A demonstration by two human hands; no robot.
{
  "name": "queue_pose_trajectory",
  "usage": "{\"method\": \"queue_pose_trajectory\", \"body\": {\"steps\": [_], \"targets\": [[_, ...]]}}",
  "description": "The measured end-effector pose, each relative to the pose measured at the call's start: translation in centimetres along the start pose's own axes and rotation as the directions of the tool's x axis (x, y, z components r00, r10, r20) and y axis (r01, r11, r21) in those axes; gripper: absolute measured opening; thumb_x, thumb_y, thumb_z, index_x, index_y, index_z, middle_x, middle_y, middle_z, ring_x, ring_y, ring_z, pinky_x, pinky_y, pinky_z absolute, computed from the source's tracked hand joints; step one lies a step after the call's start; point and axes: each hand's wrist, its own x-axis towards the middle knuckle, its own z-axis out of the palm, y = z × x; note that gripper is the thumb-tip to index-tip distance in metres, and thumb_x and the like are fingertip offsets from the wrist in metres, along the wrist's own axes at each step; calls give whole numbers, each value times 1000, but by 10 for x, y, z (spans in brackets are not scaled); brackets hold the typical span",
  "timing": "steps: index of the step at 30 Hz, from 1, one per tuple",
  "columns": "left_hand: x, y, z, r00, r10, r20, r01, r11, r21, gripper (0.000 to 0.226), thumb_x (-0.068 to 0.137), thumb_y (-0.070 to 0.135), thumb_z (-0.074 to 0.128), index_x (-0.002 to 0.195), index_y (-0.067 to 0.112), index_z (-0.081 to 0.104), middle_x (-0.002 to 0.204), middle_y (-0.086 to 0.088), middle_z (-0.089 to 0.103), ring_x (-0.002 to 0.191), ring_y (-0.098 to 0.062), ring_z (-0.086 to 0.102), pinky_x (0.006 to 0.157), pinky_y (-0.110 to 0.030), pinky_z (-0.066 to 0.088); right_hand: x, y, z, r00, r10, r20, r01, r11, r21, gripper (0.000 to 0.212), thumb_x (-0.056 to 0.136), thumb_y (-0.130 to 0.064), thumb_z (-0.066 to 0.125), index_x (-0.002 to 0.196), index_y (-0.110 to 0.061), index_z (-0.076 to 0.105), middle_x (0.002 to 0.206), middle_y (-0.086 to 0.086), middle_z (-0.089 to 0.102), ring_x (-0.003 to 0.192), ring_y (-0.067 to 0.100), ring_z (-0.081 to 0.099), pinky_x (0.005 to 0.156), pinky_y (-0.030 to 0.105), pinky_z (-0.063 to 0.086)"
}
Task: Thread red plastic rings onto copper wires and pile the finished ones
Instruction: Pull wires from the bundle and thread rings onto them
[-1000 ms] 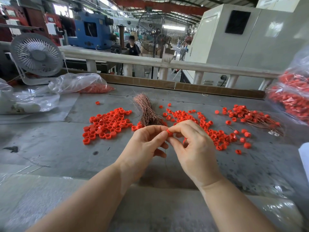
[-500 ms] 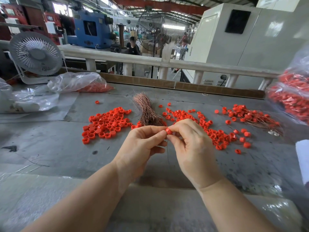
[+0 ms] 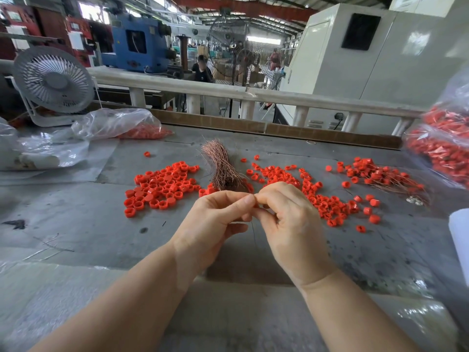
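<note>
Presently, the grey metal worktable (image 3: 76, 224) carries all task material. At its far right edge sits a clear plastic bag of red parts (image 3: 441, 148); at far left lie a second clear plastic bag with red rings inside (image 3: 119, 125) and a white round desk fan (image 3: 53, 80). On the table surface, a loose heap of red plastic rings (image 3: 162, 186) lies left of centre, and a second scatter of red rings (image 3: 322, 196) lies right of centre. Between them stands a bundle of bare copper wires (image 3: 220, 166), fanned at the top. The pile of finished ringed wires (image 3: 380, 174) rests further right, near the bag. In front of the bundle, the left hand (image 3: 213, 224) and the right hand (image 3: 291, 224) meet fingertip to fingertip. Both pinch at the same spot, where a sliver of one red ring (image 3: 255, 205) shows. A single thin wire (image 3: 253, 231) hangs down between the hands. Which hand grips the wire cannot be told.
</note>
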Motion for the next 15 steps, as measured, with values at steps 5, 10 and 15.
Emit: {"method": "queue_pose_trajectory", "body": {"steps": [5,10,15], "targets": [[1,-1,-1,1000,0,3,1,999,-45,11,60,23,69,66,15,74,58,0,61,53,-4,53,55,-14,46,0,3,1,998,64,-15,-61,988,141,9,74,-2,71,80,-8,69,78,0,63,74,17,60,64,28,50],[3,-2,-1,999,-47,-27,43,990,-131,12,64,15,66,73,13,74,67,-1,67,58,-4,61,56,-16,51,0,4,4,970,241,-22,-226,936,270,29,74,-11,70,101,-19,64,82,-11,63,77,9,62,68,29,53],[4,-1,2,998,-45,-49,32,971,-238,21,66,5,60,85,8,67,73,-3,71,62,-7,65,63,-19,56,1,7,3,965,252,-72,-228,944,240,20,77,-18,67,96,-18,64,79,-11,60,72,6,58,66,12,43]]}}
